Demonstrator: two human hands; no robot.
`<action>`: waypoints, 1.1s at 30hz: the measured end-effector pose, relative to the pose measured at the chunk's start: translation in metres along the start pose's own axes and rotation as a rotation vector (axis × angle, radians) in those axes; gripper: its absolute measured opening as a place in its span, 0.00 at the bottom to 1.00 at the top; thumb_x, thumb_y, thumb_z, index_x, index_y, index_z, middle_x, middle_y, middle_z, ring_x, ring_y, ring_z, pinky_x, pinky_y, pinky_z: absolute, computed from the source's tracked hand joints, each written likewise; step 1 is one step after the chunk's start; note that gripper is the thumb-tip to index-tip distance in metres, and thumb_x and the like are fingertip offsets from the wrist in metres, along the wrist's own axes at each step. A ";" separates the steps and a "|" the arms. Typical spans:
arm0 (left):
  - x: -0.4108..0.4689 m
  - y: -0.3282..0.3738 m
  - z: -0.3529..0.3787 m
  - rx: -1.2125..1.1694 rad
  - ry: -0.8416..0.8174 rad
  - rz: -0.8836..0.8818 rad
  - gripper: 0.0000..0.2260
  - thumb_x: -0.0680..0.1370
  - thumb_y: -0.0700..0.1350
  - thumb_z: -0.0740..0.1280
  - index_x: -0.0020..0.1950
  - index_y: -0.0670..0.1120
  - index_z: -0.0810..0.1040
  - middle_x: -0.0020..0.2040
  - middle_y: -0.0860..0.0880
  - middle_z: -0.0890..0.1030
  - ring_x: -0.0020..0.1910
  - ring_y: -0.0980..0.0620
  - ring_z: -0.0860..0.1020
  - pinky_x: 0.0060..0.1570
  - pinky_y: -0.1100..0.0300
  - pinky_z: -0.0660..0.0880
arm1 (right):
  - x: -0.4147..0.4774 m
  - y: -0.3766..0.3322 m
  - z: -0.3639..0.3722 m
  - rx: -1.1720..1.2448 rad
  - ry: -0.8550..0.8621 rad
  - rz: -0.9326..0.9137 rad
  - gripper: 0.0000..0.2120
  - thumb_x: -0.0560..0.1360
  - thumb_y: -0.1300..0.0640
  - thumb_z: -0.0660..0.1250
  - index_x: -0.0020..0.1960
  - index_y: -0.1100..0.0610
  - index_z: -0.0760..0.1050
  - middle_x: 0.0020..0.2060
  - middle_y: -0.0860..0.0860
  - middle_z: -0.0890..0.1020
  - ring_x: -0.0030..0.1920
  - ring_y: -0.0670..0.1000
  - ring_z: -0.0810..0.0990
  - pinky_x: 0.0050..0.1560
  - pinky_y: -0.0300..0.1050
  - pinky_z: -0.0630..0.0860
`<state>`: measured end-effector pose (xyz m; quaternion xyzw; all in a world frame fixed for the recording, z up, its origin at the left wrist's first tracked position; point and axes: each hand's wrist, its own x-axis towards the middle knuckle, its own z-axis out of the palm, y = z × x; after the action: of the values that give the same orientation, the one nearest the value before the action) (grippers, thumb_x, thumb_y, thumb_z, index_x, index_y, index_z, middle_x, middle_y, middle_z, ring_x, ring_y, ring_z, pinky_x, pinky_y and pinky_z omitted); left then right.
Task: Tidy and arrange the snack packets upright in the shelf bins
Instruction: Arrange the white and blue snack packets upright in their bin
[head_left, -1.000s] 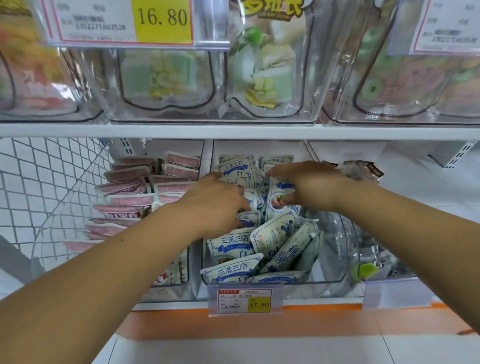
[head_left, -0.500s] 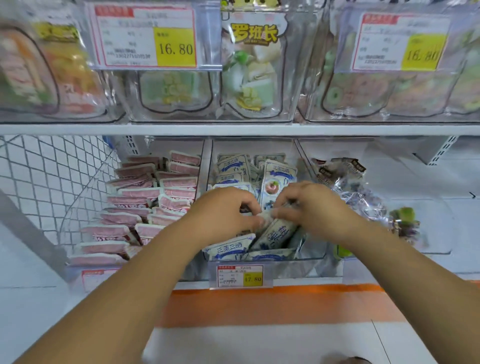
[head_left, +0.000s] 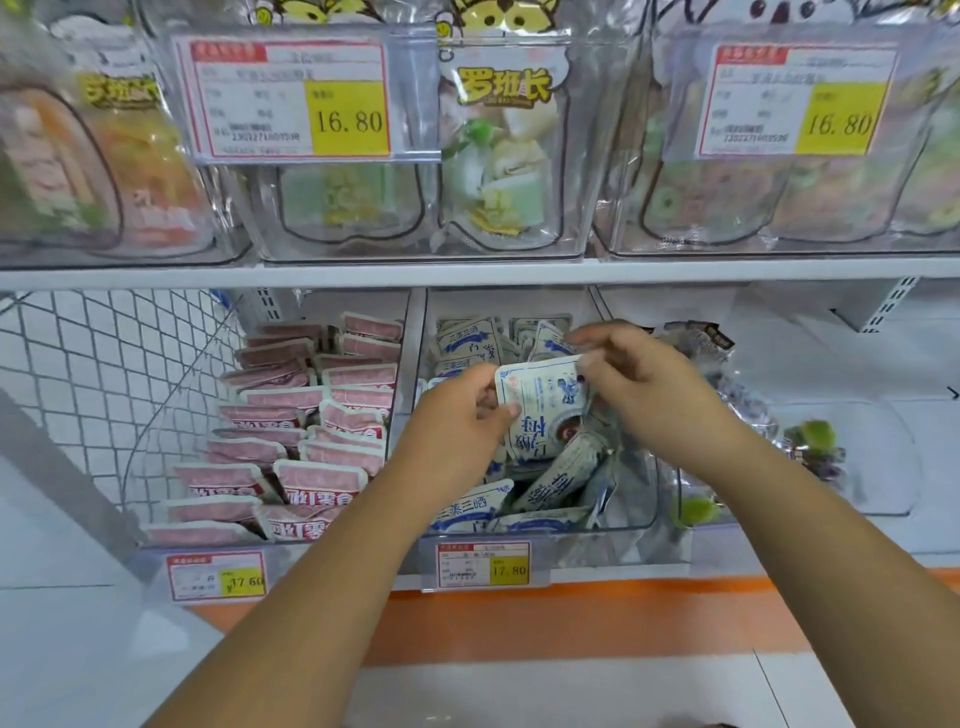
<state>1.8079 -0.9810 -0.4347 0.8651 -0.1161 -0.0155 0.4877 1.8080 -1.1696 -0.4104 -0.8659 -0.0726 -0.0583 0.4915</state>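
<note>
A white-and-blue snack packet is raised above the middle clear bin on the lower shelf. My left hand pinches its left edge. My right hand pinches its upper right corner. Under it, several more white-and-blue packets lie slanted and jumbled in the bin, and others stand at the back. Both hands hide part of the pile.
The left bin holds rows of pink packets. The right bin holds clear wrapped sweets with green pieces. A wire mesh panel closes the far left. Clear bins of bagged snacks fill the upper shelf. Price tags hang at the shelf front.
Both hands have lifted one white-and-blue packet up out of the pile. Earlier they were down among the packets. The camera has moved closer to the shelf.
</note>
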 end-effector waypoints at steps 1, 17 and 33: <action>0.001 0.000 0.000 -0.016 0.005 0.000 0.07 0.81 0.43 0.65 0.56 0.55 0.76 0.46 0.63 0.78 0.46 0.69 0.75 0.44 0.71 0.71 | -0.001 0.001 -0.004 -0.032 -0.043 0.006 0.09 0.79 0.53 0.64 0.57 0.43 0.74 0.45 0.54 0.82 0.45 0.56 0.81 0.47 0.53 0.79; 0.004 0.001 -0.010 -0.140 -0.023 -0.040 0.13 0.75 0.51 0.73 0.58 0.55 0.79 0.50 0.59 0.83 0.39 0.60 0.80 0.38 0.69 0.73 | 0.011 0.005 -0.006 0.551 0.134 0.166 0.13 0.73 0.65 0.71 0.52 0.57 0.69 0.50 0.63 0.80 0.46 0.59 0.83 0.46 0.51 0.82; 0.007 -0.003 -0.055 -0.218 0.103 0.002 0.16 0.73 0.58 0.71 0.59 0.56 0.77 0.53 0.55 0.84 0.54 0.50 0.83 0.56 0.45 0.78 | 0.005 -0.002 -0.015 -0.560 -0.217 -0.022 0.17 0.71 0.40 0.69 0.59 0.39 0.75 0.51 0.38 0.80 0.55 0.42 0.74 0.55 0.40 0.67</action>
<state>1.8233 -0.9350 -0.4075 0.8066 -0.0893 0.0168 0.5841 1.8117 -1.1812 -0.4007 -0.9681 -0.1151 0.0114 0.2222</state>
